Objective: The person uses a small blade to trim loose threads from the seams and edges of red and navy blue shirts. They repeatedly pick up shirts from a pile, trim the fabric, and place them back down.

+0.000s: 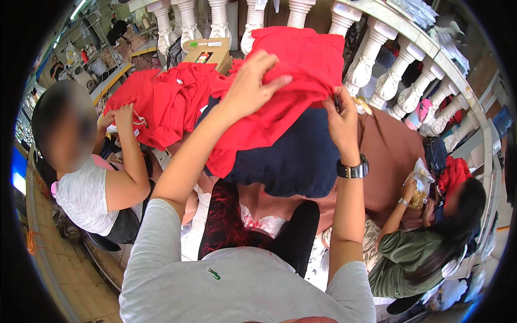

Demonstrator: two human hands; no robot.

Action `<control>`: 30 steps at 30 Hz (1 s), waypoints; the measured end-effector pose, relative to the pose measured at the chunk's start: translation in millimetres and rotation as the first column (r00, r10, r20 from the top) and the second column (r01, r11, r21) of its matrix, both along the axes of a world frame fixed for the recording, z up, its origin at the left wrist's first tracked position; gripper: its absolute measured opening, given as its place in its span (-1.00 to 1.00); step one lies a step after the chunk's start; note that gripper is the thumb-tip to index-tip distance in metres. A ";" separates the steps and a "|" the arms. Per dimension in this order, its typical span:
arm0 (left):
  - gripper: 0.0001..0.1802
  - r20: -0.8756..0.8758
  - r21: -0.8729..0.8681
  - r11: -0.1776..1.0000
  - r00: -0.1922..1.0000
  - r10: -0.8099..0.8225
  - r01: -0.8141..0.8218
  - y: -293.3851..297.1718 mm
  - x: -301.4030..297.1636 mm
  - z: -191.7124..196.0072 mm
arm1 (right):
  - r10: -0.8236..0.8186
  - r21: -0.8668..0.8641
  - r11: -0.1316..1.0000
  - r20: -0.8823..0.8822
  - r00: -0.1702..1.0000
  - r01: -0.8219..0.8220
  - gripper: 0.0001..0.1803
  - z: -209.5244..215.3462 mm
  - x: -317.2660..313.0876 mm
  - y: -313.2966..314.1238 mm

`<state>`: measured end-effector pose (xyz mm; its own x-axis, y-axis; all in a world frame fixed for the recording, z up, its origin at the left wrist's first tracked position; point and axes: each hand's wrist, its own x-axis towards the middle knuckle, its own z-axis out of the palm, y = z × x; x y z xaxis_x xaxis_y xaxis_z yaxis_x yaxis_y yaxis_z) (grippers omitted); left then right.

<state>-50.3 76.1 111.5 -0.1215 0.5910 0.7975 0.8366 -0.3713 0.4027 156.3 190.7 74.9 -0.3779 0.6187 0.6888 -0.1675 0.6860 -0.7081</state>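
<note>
**Red cloth (299, 51) pinched by its edge**

Take the navy cloth (285, 156) as the dial's centre. The red cloth lies at twelve, draped partly over the navy. The seated person's left hand (253, 86) is over it at eleven, thumb stretched away from loosely bent fingers; whether they touch the fabric I cannot tell from here. At two, the right hand (342, 118) pinches the red edge between thumb and fingers, with a small dark item there too hidden to make out. A dark watch (353, 169) circles that wrist.

At ten spreads a crumpled red heap (172, 102); behind it, at eleven, sits a cardboard box (221, 55). A co-worker in grey (89, 194) sits at nine, hands by the heap. At four, another in dark green (409, 258) holds a clear plastic bag (423, 176). A white balustrade (371, 48) curves from twelve toward three.
</note>
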 end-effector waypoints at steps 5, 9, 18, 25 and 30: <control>-0.81 -0.114 0.274 0.931 0.953 0.282 -0.242 -20.8 -36.5 79.8 | 0.042 0.149 0.988 0.054 0.998 -0.050 -0.86 80.9 -6.5 -29.9; -0.87 0.147 0.292 0.951 0.987 0.059 -0.100 -9.7 -72.9 111.6 | -0.056 0.279 0.957 -0.106 0.993 0.084 -0.80 102.2 -38.8 -16.0; -0.97 0.546 0.422 0.905 0.781 -0.301 0.054 46.6 -149.1 186.6 | -0.620 0.466 0.746 0.224 0.752 0.476 -0.72 159.7 -73.1 135.8; -0.76 0.382 0.121 0.982 0.906 -0.184 0.148 -26.2 -116.3 181.7 | -0.639 0.667 0.454 -0.218 0.738 0.590 -0.75 245.3 -27.4 98.9; -0.20 0.440 -0.345 0.860 0.874 -0.206 0.377 -52.0 -89.0 41.9 | -0.629 0.696 0.646 0.251 0.736 0.315 -0.72 83.3 7.3 75.8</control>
